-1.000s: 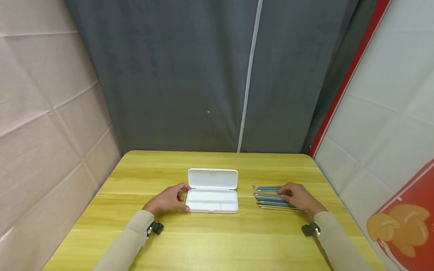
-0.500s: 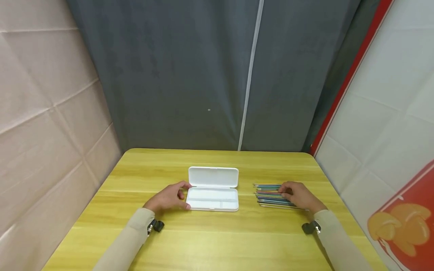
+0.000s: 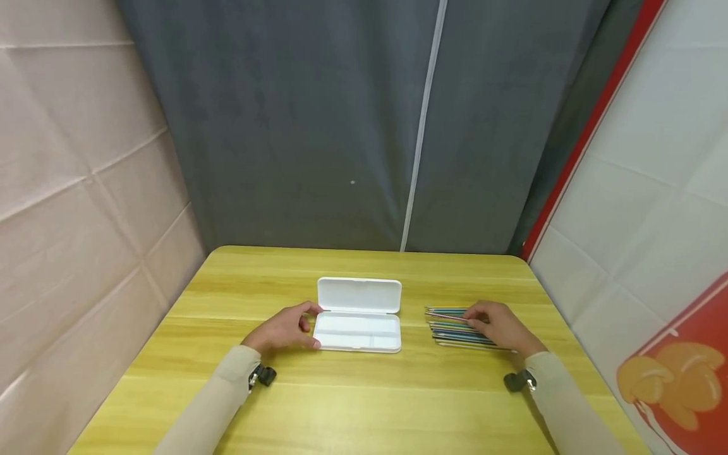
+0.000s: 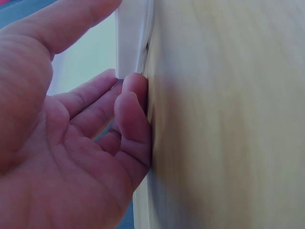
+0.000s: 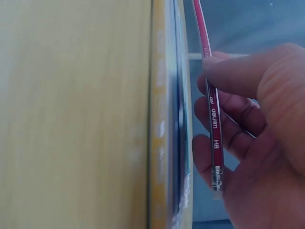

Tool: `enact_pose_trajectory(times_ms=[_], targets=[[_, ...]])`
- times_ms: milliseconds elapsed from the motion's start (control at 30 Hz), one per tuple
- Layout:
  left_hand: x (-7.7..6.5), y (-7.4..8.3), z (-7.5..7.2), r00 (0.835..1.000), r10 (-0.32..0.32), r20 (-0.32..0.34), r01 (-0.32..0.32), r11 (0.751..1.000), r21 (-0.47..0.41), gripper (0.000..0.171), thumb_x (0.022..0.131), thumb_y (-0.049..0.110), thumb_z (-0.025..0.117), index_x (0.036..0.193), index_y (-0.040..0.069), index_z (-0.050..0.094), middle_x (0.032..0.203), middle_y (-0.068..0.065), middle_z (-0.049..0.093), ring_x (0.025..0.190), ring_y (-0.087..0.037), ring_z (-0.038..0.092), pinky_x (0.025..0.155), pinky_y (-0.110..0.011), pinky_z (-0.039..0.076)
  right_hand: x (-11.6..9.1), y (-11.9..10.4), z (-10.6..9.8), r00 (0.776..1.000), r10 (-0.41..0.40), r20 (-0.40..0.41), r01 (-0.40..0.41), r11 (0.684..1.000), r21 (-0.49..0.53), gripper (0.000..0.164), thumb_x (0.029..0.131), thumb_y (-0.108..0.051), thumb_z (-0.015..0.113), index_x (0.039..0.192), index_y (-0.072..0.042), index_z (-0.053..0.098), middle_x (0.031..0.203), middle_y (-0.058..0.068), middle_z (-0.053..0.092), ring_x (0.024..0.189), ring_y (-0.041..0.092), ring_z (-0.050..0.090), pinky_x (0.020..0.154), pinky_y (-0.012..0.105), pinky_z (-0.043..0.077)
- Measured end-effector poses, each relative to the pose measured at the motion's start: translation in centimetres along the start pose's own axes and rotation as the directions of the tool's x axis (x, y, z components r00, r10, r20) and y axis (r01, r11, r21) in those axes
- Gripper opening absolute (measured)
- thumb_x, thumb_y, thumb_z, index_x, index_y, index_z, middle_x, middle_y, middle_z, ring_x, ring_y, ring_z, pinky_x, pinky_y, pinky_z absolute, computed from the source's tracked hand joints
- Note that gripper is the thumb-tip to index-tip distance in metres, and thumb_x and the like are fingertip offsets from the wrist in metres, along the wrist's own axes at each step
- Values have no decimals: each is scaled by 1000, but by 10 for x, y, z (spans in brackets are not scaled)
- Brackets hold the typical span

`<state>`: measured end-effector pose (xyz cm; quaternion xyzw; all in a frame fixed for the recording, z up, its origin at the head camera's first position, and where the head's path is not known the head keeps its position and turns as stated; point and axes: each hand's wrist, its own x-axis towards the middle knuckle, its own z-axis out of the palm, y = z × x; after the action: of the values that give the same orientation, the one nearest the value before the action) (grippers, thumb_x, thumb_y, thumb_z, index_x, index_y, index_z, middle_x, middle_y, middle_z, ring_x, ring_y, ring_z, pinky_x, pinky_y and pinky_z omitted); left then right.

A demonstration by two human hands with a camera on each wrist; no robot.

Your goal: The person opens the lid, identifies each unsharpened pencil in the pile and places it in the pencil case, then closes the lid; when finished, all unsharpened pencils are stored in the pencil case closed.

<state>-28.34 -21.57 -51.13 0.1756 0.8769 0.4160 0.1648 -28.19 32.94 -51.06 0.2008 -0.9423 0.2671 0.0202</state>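
Note:
A white pencil case (image 3: 355,341) lies on the table with its lid (image 3: 359,294) tipped back and no pencils inside. My left hand (image 3: 284,330) holds its left end, thumb at the front corner and index finger by the hinge; in the left wrist view the other fingers curl near the case's end (image 4: 129,43). To the right, my right hand (image 3: 500,325) pinches a red pencil (image 5: 216,119) between thumb and fingers. That pencil is raised over a row of several pencils (image 3: 462,339), its white eraser end pointing toward the palm. The hand covers the row's right part.
The yellow wood-grain table (image 3: 364,404) ends at a grey curtain (image 3: 296,158) behind. Pale cloth (image 3: 85,189) hangs on the left, and a white panel (image 3: 643,189) with red trim stands on the right. Black wrist cameras (image 3: 265,375) sit at both cuffs.
The right hand has lifted the red pencil out of the row and tilted it across the pencils toward the back. The left hand keeps its place at the case. The head view has shifted slightly.

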Motion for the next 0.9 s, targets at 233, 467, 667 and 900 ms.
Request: enact_pose_trajectory(times_ms=[233,467,667,900], targets=[[0,2,0,1000,2,6,-2,1000,4,79,75,35,98,141,16,58,101,-9,60,92,-21,53,77,-33,45,6,-13,2,1000,11,-17,-10,1000,26,15,97,-11,76,106,-23,79,96,-9,71,86,7,61,79,31,53],[1,1,1,1000,1,7,-1,1000,9,80,75,35,98,141,17,58,102,-7,61,92,-21,54,79,-33,46,13,-30,2,999,-37,-27,38,998,54,16,95,-8,76,106,-19,80,94,-6,72,81,5,59,73,27,51],[0,0,0,1000,9,2,-9,1000,16,80,75,36,98,141,17,58,105,-6,61,92,-20,54,78,-33,46,19,-42,4,997,-74,-20,75,996,52,18,96,-8,75,108,-20,81,91,-9,71,78,3,57,70,26,49],[1,2,1,1000,7,0,-7,1000,11,79,74,35,99,139,17,59,103,-7,60,92,-21,53,77,-33,45,28,-56,12,989,-143,-30,144,988,62,18,97,-10,75,110,-22,82,94,-8,73,77,3,56,65,25,48]])
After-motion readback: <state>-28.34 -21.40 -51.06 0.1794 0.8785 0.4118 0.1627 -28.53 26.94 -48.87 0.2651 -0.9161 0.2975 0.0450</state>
